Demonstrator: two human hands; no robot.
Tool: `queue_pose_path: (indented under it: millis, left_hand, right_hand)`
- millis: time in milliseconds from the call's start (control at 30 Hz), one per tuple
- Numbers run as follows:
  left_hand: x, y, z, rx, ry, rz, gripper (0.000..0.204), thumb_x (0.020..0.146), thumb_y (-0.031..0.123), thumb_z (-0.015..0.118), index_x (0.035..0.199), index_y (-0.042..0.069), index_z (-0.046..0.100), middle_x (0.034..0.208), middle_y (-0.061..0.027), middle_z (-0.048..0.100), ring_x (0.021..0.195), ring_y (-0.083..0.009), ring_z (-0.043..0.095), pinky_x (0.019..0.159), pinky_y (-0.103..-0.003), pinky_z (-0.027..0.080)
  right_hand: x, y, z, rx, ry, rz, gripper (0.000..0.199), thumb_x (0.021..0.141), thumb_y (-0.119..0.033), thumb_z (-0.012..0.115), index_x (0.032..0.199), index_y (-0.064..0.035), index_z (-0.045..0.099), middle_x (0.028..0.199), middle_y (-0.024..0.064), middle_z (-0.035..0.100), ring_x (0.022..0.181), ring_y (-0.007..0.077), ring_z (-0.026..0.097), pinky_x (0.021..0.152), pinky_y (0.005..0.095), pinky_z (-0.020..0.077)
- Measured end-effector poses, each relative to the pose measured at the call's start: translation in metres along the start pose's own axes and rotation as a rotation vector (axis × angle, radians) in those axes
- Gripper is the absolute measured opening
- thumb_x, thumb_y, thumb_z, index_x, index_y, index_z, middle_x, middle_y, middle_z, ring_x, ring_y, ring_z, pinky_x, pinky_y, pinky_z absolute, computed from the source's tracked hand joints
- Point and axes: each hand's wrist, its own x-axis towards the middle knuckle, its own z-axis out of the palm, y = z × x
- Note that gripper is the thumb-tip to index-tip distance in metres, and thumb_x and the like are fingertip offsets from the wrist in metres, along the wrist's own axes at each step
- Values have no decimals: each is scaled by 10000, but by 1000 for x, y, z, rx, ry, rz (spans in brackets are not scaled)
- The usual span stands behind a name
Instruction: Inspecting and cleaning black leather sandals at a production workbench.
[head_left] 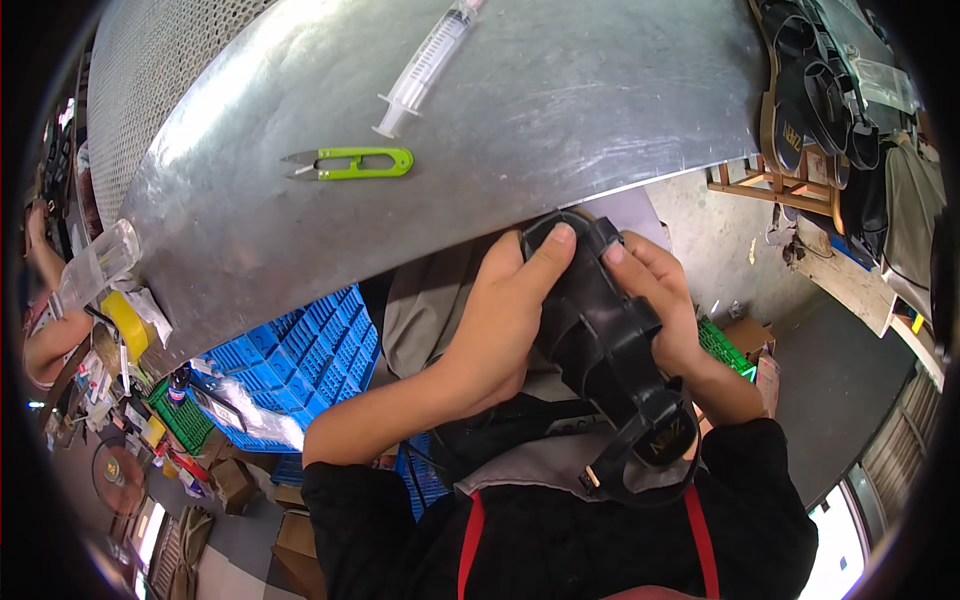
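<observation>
A black strappy sandal (590,345) is held between my two hands over my lap, close to the metal table's near edge. My left hand (515,300) wraps its left side near the toe, thumb pressed on the upper. On the other side my right hand (655,300) grips the edge by a strap, its thumb on top. The heel end points toward me, and a loose ankle strap with a buckle (592,480) hangs there. Fingers under the sole are hidden. Green-handled thread snips (365,163) lie on the table, with a clear plastic syringe (425,70) beyond them.
The grey metal table (250,240) spans the far side. More black sandals (800,90) stand at its right end by a wooden stool (775,185). Blue plastic crates (300,360) are below left, near a clear plastic cup (105,262) and yellow tape roll (125,320). Another person's arm (50,345) shows far left.
</observation>
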Motion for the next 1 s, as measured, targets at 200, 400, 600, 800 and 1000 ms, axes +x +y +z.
queue_pose_path:
  millis: [200, 400, 600, 800, 1000]
  left_hand:
    - [12, -21, -14, 185, -50, 274, 288, 1011, 261, 577, 1181, 30, 581, 1077, -43, 630, 981, -105, 588, 894, -278, 481]
    - [-16, -10, -10, 485, -202, 506, 342, 949, 292, 670, 1107, -4, 604, 978, -41, 620, 923, -85, 552, 823, -263, 462]
    - [-35, -4, -1, 885, -216, 549, 337, 935, 213, 686, 1153, -3, 548, 1043, -36, 593, 975, -94, 554, 898, -273, 456]
    - [-39, -13, -2, 630, -319, 532, 396, 953, 256, 637, 1227, 3, 505, 1153, -82, 547, 1087, -122, 513, 935, -309, 440]
    - [-30, -3, -13, 560, -545, 121, 635, 994, 456, 486, 1384, -34, 376, 1311, -134, 524, 1249, -200, 489, 1053, -352, 391]
  right_hand:
    - [8, 21, -13, -42, -96, -183, 229, 1024, -239, 564, 867, -74, 582, 758, -66, 528, 685, 4, 450, 608, 186, 363]
    - [-16, -11, -45, -255, -553, -359, 399, 1002, -368, 532, 1148, -7, 615, 905, 8, 604, 803, 79, 530, 708, 233, 431]
    - [-34, -10, -11, -466, -247, -473, 317, 999, -323, 579, 1042, -13, 623, 854, 1, 581, 795, 49, 492, 672, 240, 413]
    - [-32, -11, -9, -335, -71, -409, 265, 989, -275, 615, 998, -15, 667, 783, -32, 595, 726, 36, 514, 637, 223, 421]
    - [-22, -37, -13, 303, 234, -724, 463, 985, -418, 554, 1213, -19, 615, 1055, 123, 687, 838, 202, 685, 785, 310, 556]
